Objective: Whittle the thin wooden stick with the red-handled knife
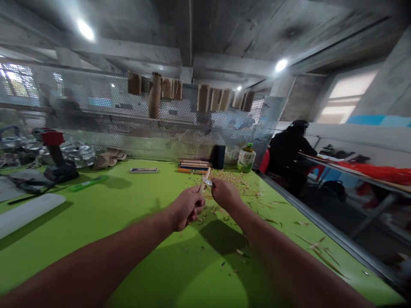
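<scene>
My left hand (189,205) is closed around a thin pale wooden stick (207,173), which tilts up and away from its fingers. From the right, my right hand (227,194) grips a small cutting tool (208,183) with a shiny metal end, laid against the stick; its handle is mostly hidden, so its exact kind is unclear. Curled wood shavings (221,211) lie under and around both hands. Just beyond them, several wooden strips (194,164) rest in a stack on the green tabletop (144,244).
A green-capped bottle (246,158) and a black block (218,156) stand at the back before a perforated metal screen (138,141). Leftward are a narrow tray (144,170), a green tool (88,183), a cordless drill (56,154) and a white bar (32,211). Another person (290,149) sits at right.
</scene>
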Tool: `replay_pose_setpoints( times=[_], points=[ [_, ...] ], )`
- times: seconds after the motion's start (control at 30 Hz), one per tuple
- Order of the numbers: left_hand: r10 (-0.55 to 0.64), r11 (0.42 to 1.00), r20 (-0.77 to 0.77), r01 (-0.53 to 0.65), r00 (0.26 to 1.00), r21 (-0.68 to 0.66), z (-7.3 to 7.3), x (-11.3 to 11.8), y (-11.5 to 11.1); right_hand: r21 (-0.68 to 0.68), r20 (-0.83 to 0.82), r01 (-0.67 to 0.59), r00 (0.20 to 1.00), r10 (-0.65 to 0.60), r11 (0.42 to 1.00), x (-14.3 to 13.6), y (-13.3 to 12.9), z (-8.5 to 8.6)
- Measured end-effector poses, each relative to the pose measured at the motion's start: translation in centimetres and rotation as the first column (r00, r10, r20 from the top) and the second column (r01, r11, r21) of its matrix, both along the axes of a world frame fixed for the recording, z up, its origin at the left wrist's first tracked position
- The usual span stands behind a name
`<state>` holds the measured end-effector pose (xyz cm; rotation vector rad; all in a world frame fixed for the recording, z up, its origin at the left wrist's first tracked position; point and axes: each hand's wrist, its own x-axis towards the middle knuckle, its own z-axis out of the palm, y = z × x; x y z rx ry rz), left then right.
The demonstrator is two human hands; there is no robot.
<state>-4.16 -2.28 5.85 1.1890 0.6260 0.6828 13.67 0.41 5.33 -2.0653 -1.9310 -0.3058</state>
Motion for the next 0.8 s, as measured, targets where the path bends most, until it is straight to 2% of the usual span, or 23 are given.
replay_pose_setpoints(
  times=[0.13, 0.23, 0.33, 0.43, 0.57, 0.8],
  points=[
    [-0.106, 0.994, 0.024, 0.106, 0.994, -0.007, -0.4, 0.2, -0.7, 0.011, -0.124, 0.186, 0.975, -0.183, 0.982, 3.6, 1.5, 0.4],
    [-0.098, 0.995, 0.074, 0.1, 0.992, -0.025, -0.4, 0.4, -1.1, 0.054, -0.175, 0.235, 0.959, -0.222, 0.97, 4.9, 1.6, 0.5],
    [-0.025, 0.998, 0.084, 0.03, 0.996, -0.059, -0.2, 0.3, -0.8, 0.109, -0.152, 0.133, 0.982, -0.116, 0.985, 3.6, 0.9, 0.2],
    [-0.002, 1.0, 0.054, 0.003, 0.999, -0.03, -0.1, -0.1, -0.1, 0.059, -0.078, -0.012, 0.997, 0.016, 0.998, 1.0, 0.0, -0.3],
    [-0.015, 1.0, 0.036, 0.015, 0.999, 0.017, -0.2, -0.3, 0.1, 0.028, -0.001, -0.043, 0.999, 0.043, 0.999, -0.4, -0.3, -0.4],
    [-0.162, 0.987, 0.069, 0.161, 0.984, 0.028, -0.6, 0.2, -1.3, 0.007, -0.155, 0.218, 0.964, -0.214, 0.976, 5.1, 1.6, 0.8]
  ],
)
